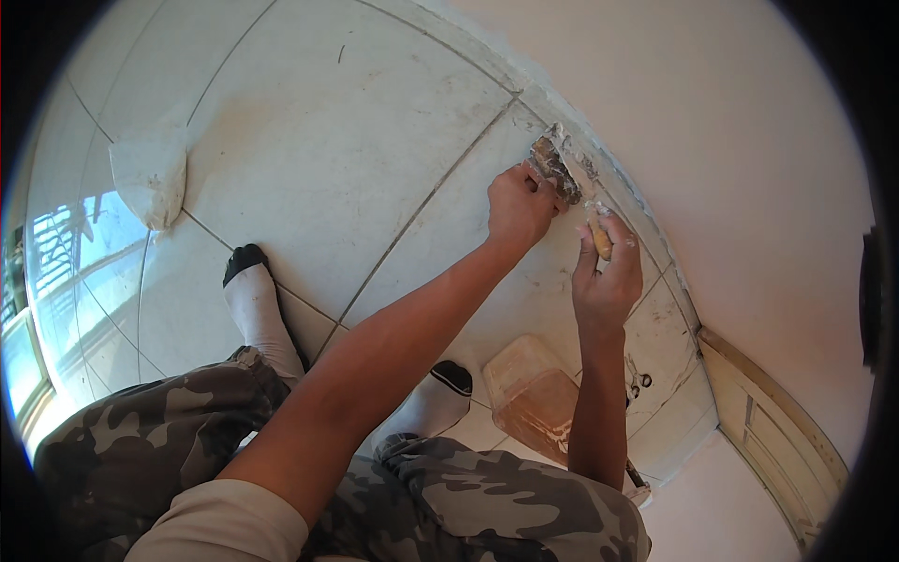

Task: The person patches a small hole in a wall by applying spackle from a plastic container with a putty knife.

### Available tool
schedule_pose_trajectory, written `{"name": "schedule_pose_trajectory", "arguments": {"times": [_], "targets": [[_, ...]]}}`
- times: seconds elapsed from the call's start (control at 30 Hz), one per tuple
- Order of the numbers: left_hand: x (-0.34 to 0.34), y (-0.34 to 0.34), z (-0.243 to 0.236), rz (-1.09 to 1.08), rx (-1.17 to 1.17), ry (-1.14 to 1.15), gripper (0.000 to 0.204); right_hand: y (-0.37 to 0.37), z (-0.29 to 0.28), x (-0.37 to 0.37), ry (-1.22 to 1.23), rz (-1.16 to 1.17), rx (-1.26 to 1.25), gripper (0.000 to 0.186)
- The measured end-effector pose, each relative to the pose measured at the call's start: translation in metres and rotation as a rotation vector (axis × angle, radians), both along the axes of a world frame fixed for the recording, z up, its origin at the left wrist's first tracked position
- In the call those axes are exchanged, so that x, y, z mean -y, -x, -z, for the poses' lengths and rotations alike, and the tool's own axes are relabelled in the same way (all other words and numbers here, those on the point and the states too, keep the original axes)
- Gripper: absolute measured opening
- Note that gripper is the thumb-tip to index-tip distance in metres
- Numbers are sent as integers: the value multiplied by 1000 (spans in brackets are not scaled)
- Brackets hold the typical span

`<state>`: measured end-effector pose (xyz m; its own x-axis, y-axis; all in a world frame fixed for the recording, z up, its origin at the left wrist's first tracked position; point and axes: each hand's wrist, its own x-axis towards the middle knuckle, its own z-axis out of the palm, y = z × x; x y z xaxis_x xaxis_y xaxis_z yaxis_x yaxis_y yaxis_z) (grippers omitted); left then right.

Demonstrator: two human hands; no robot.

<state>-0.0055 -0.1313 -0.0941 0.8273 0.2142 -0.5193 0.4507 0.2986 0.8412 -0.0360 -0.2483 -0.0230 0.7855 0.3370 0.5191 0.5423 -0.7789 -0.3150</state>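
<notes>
My left hand (520,206) grips a broad metal scraper (552,167) caked with grey-white filler, close to the tiled edge at the foot of the pale wall. Just below and right of it, my right hand (609,276) is closed on a tool with a yellowish handle (599,239), its upper end smeared with filler and near the scraper. Under my right forearm lies a dirty, translucent plastic container (524,393) with reddish residue, partly hidden. Beside it are small dark metal items (640,379), too small to make out.
My socked feet (262,318) and camouflage-clad knees rest on white floor tiles (375,140). A pale, stained object (148,187) lies at left. The pink wall (730,150) curves along the right, above a wooden frame or door (768,412). Bright daylight shows at far left.
</notes>
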Motion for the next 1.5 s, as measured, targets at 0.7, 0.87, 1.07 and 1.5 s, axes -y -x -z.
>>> {"name": "schedule_pose_trajectory", "arguments": {"times": [0.7, 0.87, 1.07, 1.5], "targets": [[13, 2, -6, 55, -23, -11, 17, -21, 6, -4, -1, 64, 31, 27], [25, 8, -5, 97, 0, -187, 17, -11, 7, 3, 2, 73, -17, 27], [31, 4, 1, 16, 32, 18, 16, -23, 3, 8, 34, 106, 28, 29], [40, 3, -5, -17, -9, -42, 15, -22, 3, 15, 50, 92, 10, 28]]}}
